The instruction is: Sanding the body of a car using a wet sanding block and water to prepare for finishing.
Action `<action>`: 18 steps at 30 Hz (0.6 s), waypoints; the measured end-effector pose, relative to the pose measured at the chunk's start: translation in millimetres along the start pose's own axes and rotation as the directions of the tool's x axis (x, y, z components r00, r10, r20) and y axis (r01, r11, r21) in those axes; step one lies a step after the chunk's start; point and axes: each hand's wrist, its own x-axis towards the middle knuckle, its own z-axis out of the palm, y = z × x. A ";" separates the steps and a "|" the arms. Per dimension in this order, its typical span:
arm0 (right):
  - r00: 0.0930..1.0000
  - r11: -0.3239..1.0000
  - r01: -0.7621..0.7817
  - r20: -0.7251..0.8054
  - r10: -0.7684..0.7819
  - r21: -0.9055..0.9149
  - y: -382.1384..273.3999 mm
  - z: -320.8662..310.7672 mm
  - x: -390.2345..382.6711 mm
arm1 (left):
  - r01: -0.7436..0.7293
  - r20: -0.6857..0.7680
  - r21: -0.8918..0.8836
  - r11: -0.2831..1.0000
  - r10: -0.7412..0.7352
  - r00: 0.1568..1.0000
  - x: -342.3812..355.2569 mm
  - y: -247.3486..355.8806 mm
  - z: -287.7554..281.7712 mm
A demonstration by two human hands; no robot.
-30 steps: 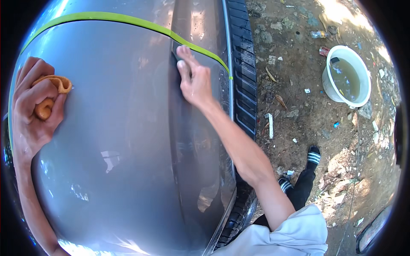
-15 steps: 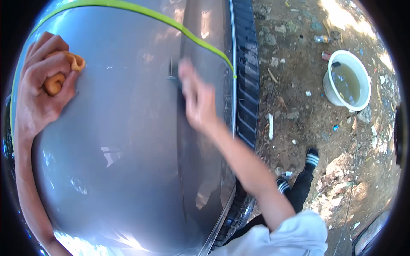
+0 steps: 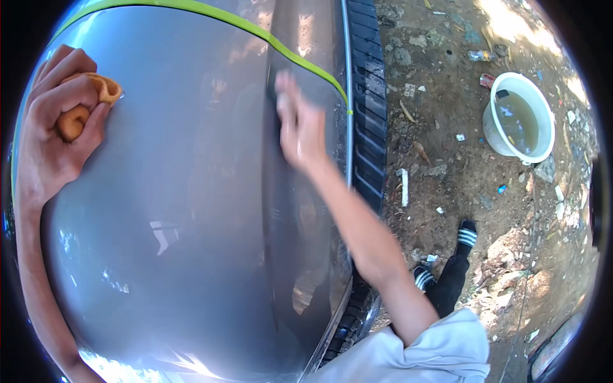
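Far left, my left fingers [image 3: 69, 94] clamped the folded orange cloth [image 3: 110, 89] over the grey panel [image 3: 166, 191]; rightward, near the green strip [image 3: 246, 27], my right fingers [image 3: 288, 92] were outstretched and blurred, grip impossible to tell! Rubbing the panel seemed my step; the next stroke called for light, even pressure.

Strip [image 3: 306, 63] across panel [image 3: 172, 159], bucket [image 3: 493, 131] on grnd [image 3: 440, 191] to R.

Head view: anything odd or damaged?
Loose litter, including a clear plastic bottle, strewn untidily on brown dirt; murky liquid in the round white plastic bucket. No obvious damage to the glossy grey panel.
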 end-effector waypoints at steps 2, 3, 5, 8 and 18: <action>0.987 1.000 0.017 0.163 -0.013 -0.022 -21.2 -2.6 -95.0 | 0.012 0.085 0.054 0.998 -0.016 0.996 -4.9 5.8 -28.0; 0.970 0.997 0.021 0.244 -0.001 -0.078 -17.7 -15.4 -116.1 | 0.000 0.117 0.073 0.997 -0.009 0.993 -2.2 6.0 -29.4; 0.985 0.995 0.067 0.161 -0.056 -0.068 0.0 -14.2 -69.3 | -0.023 0.101 0.067 0.998 0.016 0.995 -1.1 4.4 -23.5; 0.981 0.951 0.196 0.059 -0.187 -0.239 28.1 -10.9 26.1 | -0.046 0.022 0.022 0.999 0.046 0.999 -1.2 0.6 -8.6; 0.974 0.941 0.225 0.079 -0.211 -0.254 35.4 -19.6 20.3 | 0.004 0.078 0.006 1.000 -0.004 0.997 -1.8 2.7 -13.0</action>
